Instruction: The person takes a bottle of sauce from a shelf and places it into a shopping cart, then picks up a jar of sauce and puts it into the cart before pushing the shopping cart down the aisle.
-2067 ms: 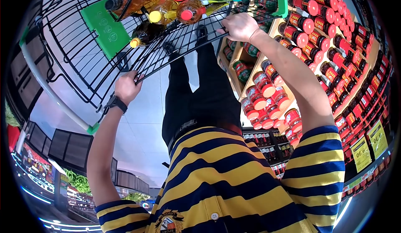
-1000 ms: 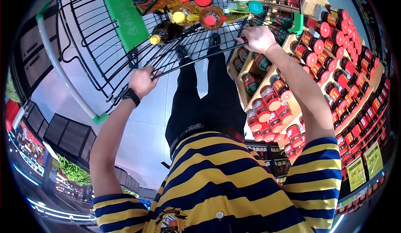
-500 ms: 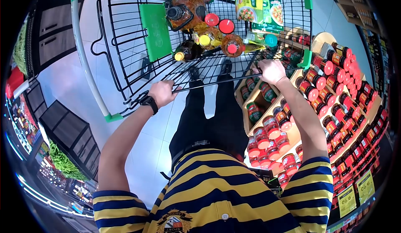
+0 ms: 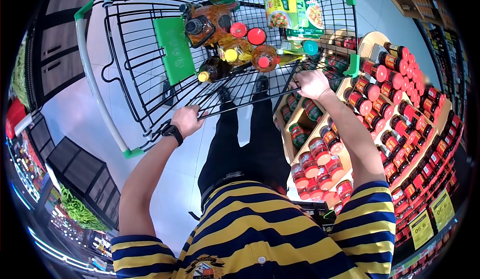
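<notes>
The shopping cart (image 4: 354,65) is just past both hands, and its grey handle (image 4: 95,86) is left of the left hand (image 4: 187,121). That hand has a black watch (image 4: 173,134) on its wrist and is wrapped around the cart's black edge. A green panel (image 4: 173,50) is past it. Farther past the gap between the hands, the cart has a dark bottle (image 4: 215,70) with a yellow cap, more bottles and some green packets (image 4: 311,16). The right hand (image 4: 312,84) grips the same edge. To its right, lots of red-lidded jars (image 4: 369,90) sit on wooden shelves.
</notes>
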`<state>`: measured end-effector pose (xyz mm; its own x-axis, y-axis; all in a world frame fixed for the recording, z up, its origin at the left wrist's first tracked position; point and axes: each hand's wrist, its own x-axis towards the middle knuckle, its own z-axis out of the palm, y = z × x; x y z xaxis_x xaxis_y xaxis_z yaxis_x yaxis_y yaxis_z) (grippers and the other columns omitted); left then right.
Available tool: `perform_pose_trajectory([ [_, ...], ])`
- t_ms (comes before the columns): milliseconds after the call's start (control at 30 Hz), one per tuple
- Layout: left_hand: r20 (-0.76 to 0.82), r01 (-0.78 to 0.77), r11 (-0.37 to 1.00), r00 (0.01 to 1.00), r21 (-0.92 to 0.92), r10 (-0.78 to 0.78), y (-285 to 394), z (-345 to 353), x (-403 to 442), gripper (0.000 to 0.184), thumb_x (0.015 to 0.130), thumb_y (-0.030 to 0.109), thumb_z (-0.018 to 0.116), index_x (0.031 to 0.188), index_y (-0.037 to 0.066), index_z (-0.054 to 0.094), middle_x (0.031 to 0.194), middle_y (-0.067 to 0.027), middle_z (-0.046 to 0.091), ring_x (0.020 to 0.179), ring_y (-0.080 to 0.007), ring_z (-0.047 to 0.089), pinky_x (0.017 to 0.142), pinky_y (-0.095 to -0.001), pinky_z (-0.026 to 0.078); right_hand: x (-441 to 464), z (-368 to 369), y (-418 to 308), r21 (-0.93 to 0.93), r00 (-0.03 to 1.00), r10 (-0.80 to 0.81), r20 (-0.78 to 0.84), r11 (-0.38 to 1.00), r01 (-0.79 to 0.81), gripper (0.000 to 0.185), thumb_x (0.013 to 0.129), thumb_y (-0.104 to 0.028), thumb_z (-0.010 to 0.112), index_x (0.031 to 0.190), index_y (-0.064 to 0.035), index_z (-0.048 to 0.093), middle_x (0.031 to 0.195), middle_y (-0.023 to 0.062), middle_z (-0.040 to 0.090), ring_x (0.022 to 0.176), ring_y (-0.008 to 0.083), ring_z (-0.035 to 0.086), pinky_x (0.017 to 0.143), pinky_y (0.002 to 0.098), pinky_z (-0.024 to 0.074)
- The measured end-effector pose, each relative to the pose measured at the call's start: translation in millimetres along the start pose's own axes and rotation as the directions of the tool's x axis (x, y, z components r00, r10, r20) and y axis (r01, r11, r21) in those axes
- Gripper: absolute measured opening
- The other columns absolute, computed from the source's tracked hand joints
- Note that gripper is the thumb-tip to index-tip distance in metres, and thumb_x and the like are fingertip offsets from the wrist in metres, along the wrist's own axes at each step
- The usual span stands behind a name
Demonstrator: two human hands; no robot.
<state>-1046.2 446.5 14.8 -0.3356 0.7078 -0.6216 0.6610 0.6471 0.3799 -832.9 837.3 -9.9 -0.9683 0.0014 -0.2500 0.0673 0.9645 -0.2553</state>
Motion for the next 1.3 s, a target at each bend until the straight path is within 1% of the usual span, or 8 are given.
perform_pose_trajectory([
  [167,-0.007,-0.011,1.0,1.0,0.009,0.011,-1,0,1,0.028,0.087,0.032,0.065,0.082,0.004,0.064,0.077,-0.0125,0.067,0.074,-0.0335,0.065,0.066,-0.043,0.053,2,-6,1,0.01,0.998,0.046,0.052,0.999,-0.047,0.033,0.085,-0.04,0.063,0.07,-0.0115,0.064,0.067,0.0053,0.061,0.065,0.0286,0.064,0.059,0.0416,0.0509],
  [367,-0.014,0.003,1.0,1.0,-0.018,-0.003,5,-7,2,0.028,0.088,0.031,0.065,0.086,0.003,0.066,0.076,-0.0152,0.067,0.072,-0.0354,0.065,0.065,-0.0439,0.052,7,-18,-1,0.003,0.969,0.097,0.229,0.995,-0.1,0.039,0.09,-0.044,0.057,0.075,-0.0088,0.066,0.076,0.0083,0.067,0.072,0.0308,0.066,0.064,0.0426,0.0515],
  [467,-0.017,0.012,1.0,1.0,-0.006,-0.012,6,-7,3,0.028,0.087,0.03,0.065,0.089,0.003,0.068,0.078,-0.0161,0.067,0.073,-0.0363,0.065,0.065,-0.0439,0.052,7,-16,1,-0.003,0.971,0.097,0.217,0.995,-0.099,0.039,0.09,-0.043,0.057,0.075,-0.0081,0.065,0.075,0.009,0.067,0.071,0.0312,0.066,0.064,0.0421,0.0516],
  [600,-0.038,0.023,1.0,0.999,-0.015,-0.023,5,-5,5,0.025,0.086,0.029,0.066,0.089,0.004,0.068,0.079,-0.0168,0.068,0.073,-0.0368,0.065,0.066,-0.044,0.052,6,-11,5,0.027,0.994,0.05,0.099,0.998,-0.053,0.04,0.09,-0.043,0.057,0.073,-0.007,0.064,0.071,0.0096,0.065,0.07,0.0313,0.066,0.063,0.0416,0.0519],
  [800,-0.03,0.041,0.999,0.999,-0.028,-0.042,12,-13,5,0.024,0.087,0.028,0.066,0.088,0.004,0.067,0.079,-0.0174,0.067,0.075,-0.0376,0.064,0.067,-0.0448,0.051,7,-17,6,0.045,0.987,0.092,0.13,0.994,-0.098,0.036,0.089,-0.04,0.059,0.074,-0.0088,0.067,0.076,0.0098,0.068,0.071,0.0316,0.067,0.065,0.0423,0.0523],
  [1133,-0.066,-0.001,1.0,0.998,-0.021,0.0,16,-12,7,0.019,0.083,0.021,0.067,0.09,0.004,0.068,0.08,-0.0184,0.067,0.076,-0.0376,0.064,0.069,-0.0445,0.052,6,-18,17,0.093,0.996,0.077,0.053,0.992,-0.081,0.039,0.085,-0.041,0.062,0.069,-0.0056,0.066,0.068,0.0127,0.066,0.066,0.0337,0.066,0.062,0.0441,0.0522],
  [1200,-0.153,-0.061,0.998,0.986,-0.019,0.058,12,-6,9,0.025,0.085,0.027,0.067,0.08,0.003,0.064,0.072,-0.017,0.065,0.069,-0.0367,0.063,0.063,-0.0448,0.051,8,-18,20,0.113,0.997,0.08,0.009,0.99,-0.08,0.038,0.084,-0.04,0.064,0.069,-0.0051,0.066,0.067,0.013,0.065,0.066,0.0339,0.066,0.061,0.044,0.052],
  [1300,-0.146,-0.046,0.999,0.988,-0.014,0.043,9,-4,10,0.023,0.085,0.025,0.066,0.08,0.004,0.064,0.075,-0.0172,0.065,0.071,-0.0371,0.063,0.064,-0.0452,0.051,11,-19,22,0.112,0.998,0.067,-0.007,0.992,-0.066,0.038,0.082,-0.04,0.066,0.068,-0.0053,0.066,0.066,0.0131,0.065,0.066,0.0337,0.066,0.061,0.0432,0.0522],
])
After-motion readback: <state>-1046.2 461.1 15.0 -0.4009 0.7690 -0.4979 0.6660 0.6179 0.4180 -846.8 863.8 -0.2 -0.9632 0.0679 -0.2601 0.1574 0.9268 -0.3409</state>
